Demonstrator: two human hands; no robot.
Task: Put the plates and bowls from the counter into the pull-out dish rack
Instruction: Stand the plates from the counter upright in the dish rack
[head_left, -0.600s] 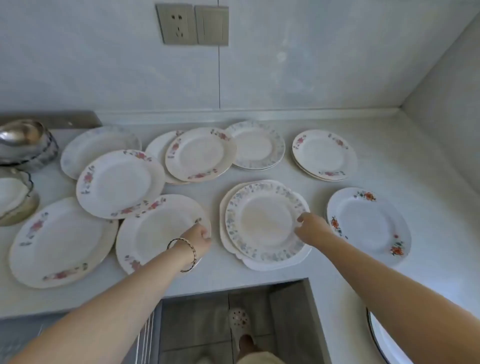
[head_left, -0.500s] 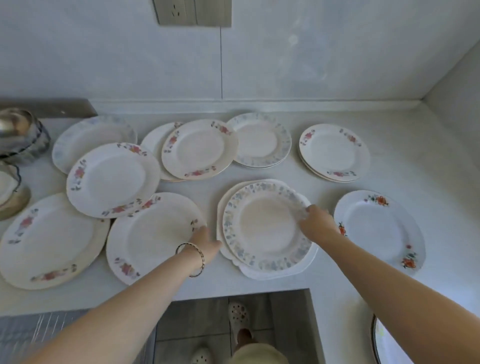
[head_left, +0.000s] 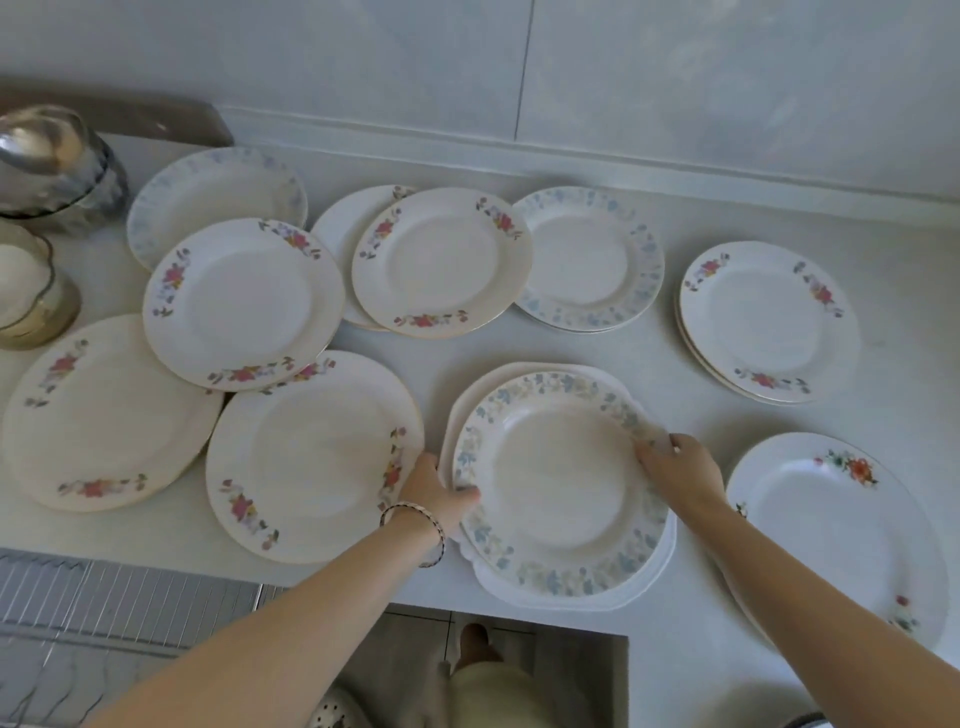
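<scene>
Broadly, a pale counter (head_left: 883, 234) is covered with many plates, and the wire dish rack (head_left: 130, 587) is seen below its near edge at the lower left. Metal bowls (head_left: 52, 156) and a glass bowl (head_left: 26, 291) are set at the far left. A large pink-flowered plate (head_left: 311, 457) is placed just left of the blue-flowered plate (head_left: 556, 483), and an orange-flowered plate (head_left: 841, 530) is set just to its right, partly hidden by the right forearm. The blue-flowered plate is found near the counter's front edge, stacked on a white scalloped plate (head_left: 660, 566). Its left rim is gripped by the left hand (head_left: 436, 493), with the thumb laid over the edge and the fingers curled; its right rim is held by the curled fingers of the right hand (head_left: 680, 473). A bracelet (head_left: 415, 525) is worn on the left wrist. Compared with half a second ago, the left hand has been shifted from the pink-flowered plate's rim to the blue-flowered plate, while the right hand's hold is unchanged.
</scene>
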